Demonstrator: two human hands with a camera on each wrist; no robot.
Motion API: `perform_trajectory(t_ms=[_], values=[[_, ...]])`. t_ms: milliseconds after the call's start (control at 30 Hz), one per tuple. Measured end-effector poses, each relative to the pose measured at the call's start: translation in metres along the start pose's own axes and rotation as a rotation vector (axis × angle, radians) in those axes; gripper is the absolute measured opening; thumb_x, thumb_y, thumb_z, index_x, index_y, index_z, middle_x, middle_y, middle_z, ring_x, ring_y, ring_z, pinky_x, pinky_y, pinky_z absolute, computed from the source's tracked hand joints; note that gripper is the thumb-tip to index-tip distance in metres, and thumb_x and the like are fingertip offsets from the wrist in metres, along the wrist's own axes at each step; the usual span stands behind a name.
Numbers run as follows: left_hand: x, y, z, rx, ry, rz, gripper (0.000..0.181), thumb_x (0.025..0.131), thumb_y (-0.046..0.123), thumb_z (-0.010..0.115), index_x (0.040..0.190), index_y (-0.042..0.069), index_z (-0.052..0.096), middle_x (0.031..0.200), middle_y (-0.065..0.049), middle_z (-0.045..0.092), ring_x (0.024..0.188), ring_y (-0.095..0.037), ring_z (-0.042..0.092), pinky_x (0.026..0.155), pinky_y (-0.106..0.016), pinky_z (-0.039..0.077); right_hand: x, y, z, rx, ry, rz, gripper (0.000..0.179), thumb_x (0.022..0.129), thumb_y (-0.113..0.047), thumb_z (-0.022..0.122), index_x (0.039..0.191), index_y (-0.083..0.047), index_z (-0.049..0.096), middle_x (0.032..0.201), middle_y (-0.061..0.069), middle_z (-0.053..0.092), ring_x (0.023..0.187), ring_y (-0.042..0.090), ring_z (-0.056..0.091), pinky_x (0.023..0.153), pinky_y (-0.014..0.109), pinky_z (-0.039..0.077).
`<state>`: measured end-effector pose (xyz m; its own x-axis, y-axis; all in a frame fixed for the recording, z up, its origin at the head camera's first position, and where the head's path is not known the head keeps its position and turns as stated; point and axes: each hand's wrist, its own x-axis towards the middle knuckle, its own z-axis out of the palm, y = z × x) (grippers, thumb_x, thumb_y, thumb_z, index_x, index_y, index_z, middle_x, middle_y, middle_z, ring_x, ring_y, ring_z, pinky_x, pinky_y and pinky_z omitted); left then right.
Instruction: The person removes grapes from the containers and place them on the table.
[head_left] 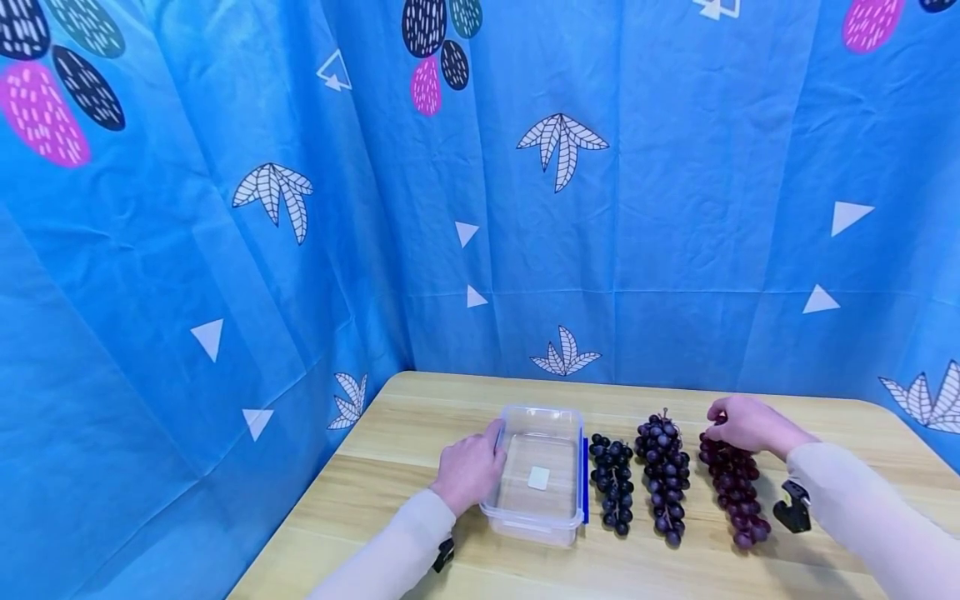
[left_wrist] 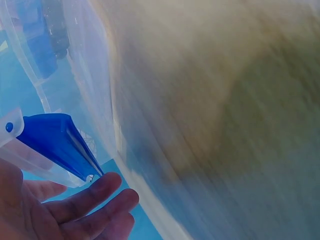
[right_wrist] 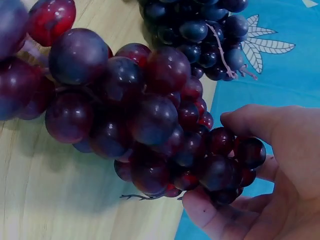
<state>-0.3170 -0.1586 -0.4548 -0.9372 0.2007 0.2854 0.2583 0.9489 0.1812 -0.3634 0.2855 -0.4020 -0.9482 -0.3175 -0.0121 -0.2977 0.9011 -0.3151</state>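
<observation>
My left hand (head_left: 467, 471) holds the left side of a clear plastic food container (head_left: 517, 479), which stands with its open top up. In the left wrist view, its fingers (left_wrist: 95, 200) lie by a blue latch flap (left_wrist: 55, 140); the thumb is hidden. With thumb and fingers, my right hand (head_left: 750, 425) grips the far end of a dark red bunch of grapes (head_left: 738, 492). That bunch (right_wrist: 155, 120) fills much of the right wrist view. Left of it lies a dark purple bunch (head_left: 662, 475), then a smaller black bunch (head_left: 615, 483) beside the container.
The wooden table (head_left: 420, 400) has rounded far corners. A blue patterned curtain (head_left: 675, 208) hangs behind it and along the left. A blue latch flap (head_left: 586, 481) hangs on the container's right side, close to the black grapes. A small white label (head_left: 538, 477) shows in the container.
</observation>
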Motion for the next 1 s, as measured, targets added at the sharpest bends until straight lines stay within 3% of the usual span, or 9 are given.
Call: perform_trajectory(t_ms=[367, 1000], values=[[0.000, 0.001, 0.000, -0.002, 0.009, 0.009, 0.049, 0.101, 0.029, 0.049, 0.147, 0.015, 0.050, 0.075, -0.003, 0.064, 0.061, -0.014, 0.055, 0.047, -0.030, 0.040, 0.004, 0.003, 0.014, -0.010, -0.005, 0.003, 0.053, 0.092, -0.027, 0.070, 0.126, 0.013, 0.059, 0.122, 0.038, 0.061, 0.111, 0.056, 0.057, 0.089, 0.062, 0.049], [-0.001, 0.000, -0.001, -0.005, 0.007, 0.004, 0.049, 0.101, 0.029, 0.048, 0.148, 0.015, 0.048, 0.072, 0.000, 0.061, 0.061, -0.014, 0.054, 0.048, -0.030, 0.040, 0.004, 0.001, 0.027, -0.018, 0.030, -0.017, 0.037, 0.093, -0.021, 0.068, 0.111, 0.011, 0.066, 0.107, 0.030, 0.068, 0.100, 0.049, 0.063, 0.085, 0.059, 0.051]])
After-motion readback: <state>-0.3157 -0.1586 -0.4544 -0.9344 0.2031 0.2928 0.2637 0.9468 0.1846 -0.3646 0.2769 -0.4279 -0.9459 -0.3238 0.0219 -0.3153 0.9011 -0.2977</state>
